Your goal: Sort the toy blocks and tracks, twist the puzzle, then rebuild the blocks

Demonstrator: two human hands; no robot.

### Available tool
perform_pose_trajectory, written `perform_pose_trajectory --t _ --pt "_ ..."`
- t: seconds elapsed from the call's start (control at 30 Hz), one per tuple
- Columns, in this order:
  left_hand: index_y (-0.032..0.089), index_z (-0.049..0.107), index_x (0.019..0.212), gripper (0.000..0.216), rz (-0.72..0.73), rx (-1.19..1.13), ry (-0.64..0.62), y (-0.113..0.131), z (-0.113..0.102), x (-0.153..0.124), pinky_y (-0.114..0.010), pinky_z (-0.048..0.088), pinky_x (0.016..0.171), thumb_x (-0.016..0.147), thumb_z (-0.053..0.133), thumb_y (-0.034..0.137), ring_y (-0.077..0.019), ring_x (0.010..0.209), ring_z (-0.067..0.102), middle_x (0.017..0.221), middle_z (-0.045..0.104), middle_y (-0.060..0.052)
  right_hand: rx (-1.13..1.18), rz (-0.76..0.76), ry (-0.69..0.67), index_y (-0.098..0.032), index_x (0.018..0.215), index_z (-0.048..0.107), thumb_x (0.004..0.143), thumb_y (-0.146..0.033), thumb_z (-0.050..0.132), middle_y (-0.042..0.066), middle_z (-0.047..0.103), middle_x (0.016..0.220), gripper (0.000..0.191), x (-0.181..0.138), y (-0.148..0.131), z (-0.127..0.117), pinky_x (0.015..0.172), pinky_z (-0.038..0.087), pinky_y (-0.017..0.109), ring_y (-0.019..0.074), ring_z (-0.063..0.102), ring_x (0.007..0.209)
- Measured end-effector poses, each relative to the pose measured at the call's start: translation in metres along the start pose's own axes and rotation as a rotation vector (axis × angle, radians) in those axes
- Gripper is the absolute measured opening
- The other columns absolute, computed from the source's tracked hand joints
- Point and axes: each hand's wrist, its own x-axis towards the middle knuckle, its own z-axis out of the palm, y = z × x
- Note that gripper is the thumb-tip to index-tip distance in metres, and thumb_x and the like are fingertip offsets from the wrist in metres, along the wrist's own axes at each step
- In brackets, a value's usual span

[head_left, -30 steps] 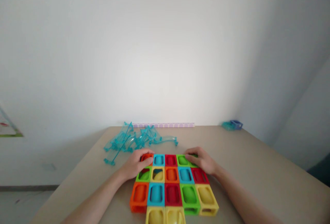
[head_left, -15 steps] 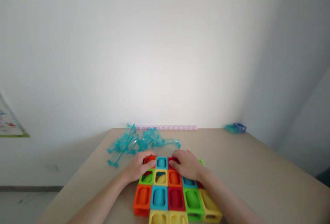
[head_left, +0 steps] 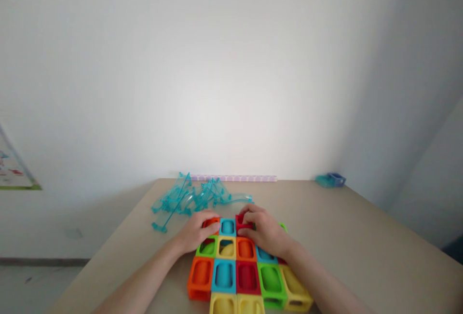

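A grid of coloured hollow blocks lies flat on the beige table, in orange, blue, red, green and yellow. My left hand rests curled over the orange block at the far left corner of the grid. My right hand pinches the red block in the far row, thumb and fingers closed around it. That block stands slightly raised above its neighbours. The blue block sits between the two hands.
A heap of clear turquoise track pieces lies just beyond the grid. A pale purple strip runs along the table's far edge by the white wall. A small blue and teal container sits at the far right corner.
My right hand slid left from the green far-right block to the red block and closed on it. The left hand stayed on the orange corner block.
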Motion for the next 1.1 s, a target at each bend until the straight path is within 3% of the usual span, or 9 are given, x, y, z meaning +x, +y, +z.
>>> perform_pose_trajectory --t 0.13,0.2,0.4,0.6,0.77,0.93,1.03,1.1 --pt "0.019 0.068 0.110 0.031 0.116 0.002 0.025 0.001 -0.003 -0.001 -0.033 0.039 0.096 0.087 0.053 0.034 -0.0223 0.107 0.054 0.113 0.060 -0.008 0.016 -0.039 0.019 -0.018 0.066 0.057 0.078 -0.019 0.067 0.003 0.060 0.095 0.017 -0.001 -0.002 0.000 0.079 0.046 0.028 0.0157 0.058 0.084" --pt "0.023 0.069 0.109 0.029 0.182 0.000 -0.002 0.003 -0.003 -0.001 -0.032 0.037 0.100 0.088 0.050 0.029 -0.0219 0.115 0.051 0.124 0.057 -0.007 0.032 -0.058 0.038 -0.018 0.066 0.057 0.081 -0.017 0.064 0.004 0.061 0.095 0.016 -0.001 -0.004 -0.002 0.079 0.046 0.028 0.0157 0.058 0.085" --pt "0.027 0.073 0.101 0.030 0.140 0.034 -0.085 0.004 -0.003 -0.003 -0.034 0.039 0.097 0.090 0.046 0.023 -0.0205 0.110 0.055 0.117 0.063 -0.006 0.087 -0.137 0.208 -0.018 0.073 0.060 0.087 -0.021 0.058 0.006 0.063 0.101 0.015 -0.003 -0.010 -0.010 0.084 0.046 0.028 0.0164 0.060 0.093" --pt "0.026 0.071 0.104 0.026 0.245 0.133 -0.070 0.017 -0.007 -0.007 -0.038 0.032 0.105 0.083 0.060 0.038 -0.0241 0.120 0.048 0.127 0.058 -0.006 0.096 -0.274 0.318 -0.019 0.083 0.066 0.088 -0.027 0.059 0.008 0.060 0.106 0.011 -0.008 -0.016 -0.013 0.085 0.047 0.029 0.0184 0.059 0.099" --pt "0.022 0.062 0.117 0.055 0.248 0.111 -0.009 0.029 -0.004 -0.008 -0.038 0.032 0.104 0.069 0.073 0.045 -0.0252 0.113 0.052 0.119 0.062 -0.008 0.085 -0.362 0.104 -0.019 0.086 0.069 0.085 -0.032 0.064 0.008 0.058 0.111 0.014 -0.008 -0.023 -0.010 0.088 0.048 0.029 0.0186 0.059 0.100" --pt "0.020 0.064 0.111 0.049 0.126 0.056 -0.003 0.035 0.003 -0.010 -0.036 0.041 0.094 0.068 0.072 0.041 -0.0240 0.099 0.058 0.105 0.067 -0.005 0.092 -0.324 0.050 -0.020 0.102 0.066 0.086 -0.034 0.061 0.009 0.056 0.117 0.021 -0.007 -0.026 -0.008 0.095 0.044 0.029 0.0189 0.055 0.108" --pt "0.017 0.062 0.113 0.047 0.060 -0.077 0.029 0.031 0.006 -0.010 -0.034 0.046 0.087 0.071 0.066 0.037 -0.0245 0.097 0.060 0.105 0.067 -0.005 0.067 -0.241 0.113 -0.019 0.122 0.054 0.088 -0.036 0.058 0.010 0.057 0.117 0.037 -0.008 -0.027 -0.007 0.093 0.044 0.031 0.0202 0.055 0.107" --pt "0.015 0.060 0.114 0.044 0.043 -0.227 0.021 0.028 0.006 -0.009 -0.032 0.047 0.086 0.074 0.062 0.035 -0.0239 0.098 0.061 0.106 0.067 -0.006 0.015 -0.155 0.198 -0.019 0.117 0.056 0.093 -0.034 0.048 0.009 0.062 0.106 0.029 -0.008 -0.025 -0.007 0.086 0.045 0.031 0.0198 0.058 0.098"
